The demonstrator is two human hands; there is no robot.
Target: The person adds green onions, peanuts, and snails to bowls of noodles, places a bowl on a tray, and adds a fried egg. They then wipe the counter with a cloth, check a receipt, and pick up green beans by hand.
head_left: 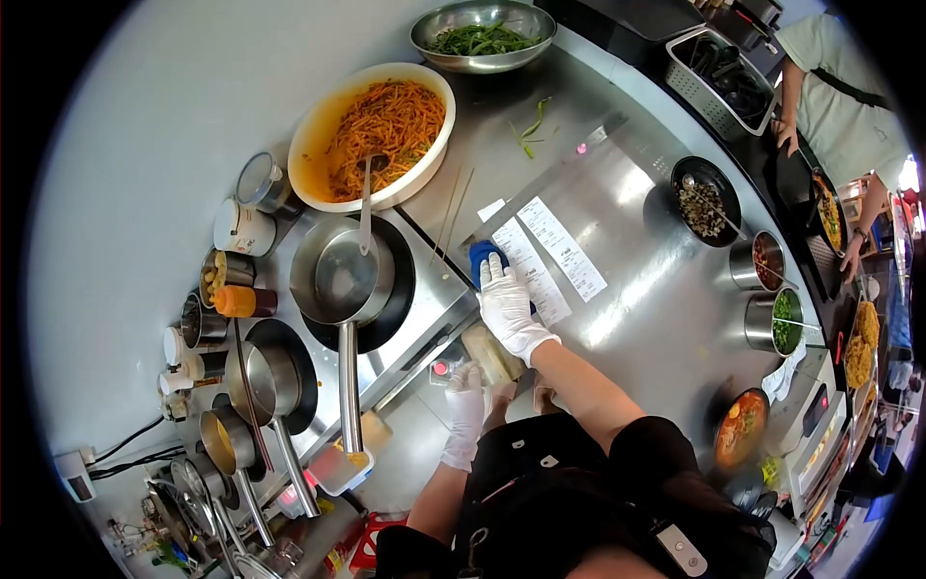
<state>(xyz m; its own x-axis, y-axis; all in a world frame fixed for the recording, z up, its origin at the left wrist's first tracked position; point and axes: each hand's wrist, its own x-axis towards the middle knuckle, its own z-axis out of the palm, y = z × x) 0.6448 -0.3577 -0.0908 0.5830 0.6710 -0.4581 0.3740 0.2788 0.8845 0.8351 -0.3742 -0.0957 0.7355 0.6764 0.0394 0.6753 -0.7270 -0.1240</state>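
A head-worn fisheye view looks down on a stainless steel worktop in a commercial kitchen. The person wears white gloves and a dark apron. Their right hand lies flat, fingers spread and pressing down on a blue cloth, which sits on the worktop just beside three printed order slips. The wiping looks under way rather than finished: the steel around the cloth shines, but a few green vegetable scraps lie further from the cloth, toward a steel bowl of greens. The left hand hangs at the front edge of the cooker below the cloth, fingers loosely curled, near a lit red button; whether it grips anything cannot be told.

Beside the cloth stands an empty saucepan on a black hob, and beyond it a large white bowl of shredded orange salad. Another person works at the far side of the worktop.

The slips carry lines of print, too small to read. No brand names are legible.
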